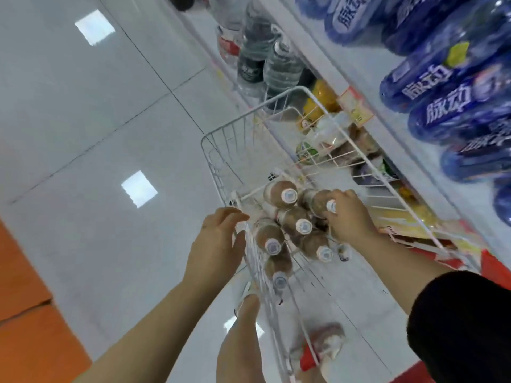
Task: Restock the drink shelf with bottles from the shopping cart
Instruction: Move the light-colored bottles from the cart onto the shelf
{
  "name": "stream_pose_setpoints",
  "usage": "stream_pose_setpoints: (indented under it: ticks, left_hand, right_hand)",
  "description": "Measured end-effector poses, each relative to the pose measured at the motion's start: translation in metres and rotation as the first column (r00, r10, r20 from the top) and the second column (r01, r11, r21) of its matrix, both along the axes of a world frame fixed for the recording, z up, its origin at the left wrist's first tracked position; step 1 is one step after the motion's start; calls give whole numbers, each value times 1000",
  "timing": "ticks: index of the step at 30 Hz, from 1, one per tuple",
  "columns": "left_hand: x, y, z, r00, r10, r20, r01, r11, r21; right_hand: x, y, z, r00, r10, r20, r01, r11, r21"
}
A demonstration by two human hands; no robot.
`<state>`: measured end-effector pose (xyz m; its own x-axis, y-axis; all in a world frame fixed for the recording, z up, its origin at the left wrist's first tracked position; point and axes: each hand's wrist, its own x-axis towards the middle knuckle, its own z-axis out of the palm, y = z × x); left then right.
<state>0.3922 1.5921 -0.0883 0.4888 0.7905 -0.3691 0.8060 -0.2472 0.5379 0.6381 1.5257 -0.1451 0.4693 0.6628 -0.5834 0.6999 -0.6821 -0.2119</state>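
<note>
A white wire shopping cart stands beside the drink shelf. Several brown bottles with white caps stand bunched in the cart's near end. My right hand reaches into the cart, and its fingers curl round the neck of the far right brown bottle. My left hand rests with relaxed fingers against the cart's left rim and holds nothing.
Blue bottles lie in rows on the upper shelf at right. Clear water bottles stand on a lower shelf ahead, with yellow and green drinks behind the cart. Grey tiled floor spreads left. An orange surface sits bottom left.
</note>
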Motion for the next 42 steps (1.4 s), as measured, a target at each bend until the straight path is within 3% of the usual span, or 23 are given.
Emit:
stream_pose_setpoints:
  ticks: [4, 8, 10, 15, 19, 22, 27, 32, 42]
  left_hand:
    - [17, 1, 6, 998, -10, -61, 19, 987, 158]
    - [51, 14, 9, 993, -102, 61, 103, 995, -3]
    - [72, 22, 0, 980, -191, 52, 194, 980, -46]
    - [112, 34, -39, 892, -404, -204, 380, 913, -148]
    - [119, 33, -52, 901, -382, -205, 356, 922, -152]
    - [114, 28, -32, 936, -333, -110, 320, 940, -120]
    - [114, 15, 77, 964, -220, 150, 218, 975, 33]
    - [125, -3, 202, 934, -269, 237, 222, 953, 206]
    - [157, -87, 447, 715, -494, 494, 236, 836, 496]
  right_hand:
    - [7, 0, 15, 998, -43, -54, 50, 991, 128]
    - [11, -13, 64, 979, -169, -115, 197, 930, 309]
    - [15, -24, 94, 959, -221, -175, 273, 881, 387]
    - [27, -47, 143, 914, -296, -278, 397, 797, 456]
    - [31, -58, 161, 882, -342, -324, 467, 733, 495]
    - [32, -66, 176, 884, -337, -325, 464, 720, 516]
    - [33, -83, 227, 883, -327, -336, 467, 673, 573]
    - [38, -104, 309, 915, -277, -292, 402, 612, 680]
    - [41, -189, 511, 955, -210, -208, 279, 403, 871]
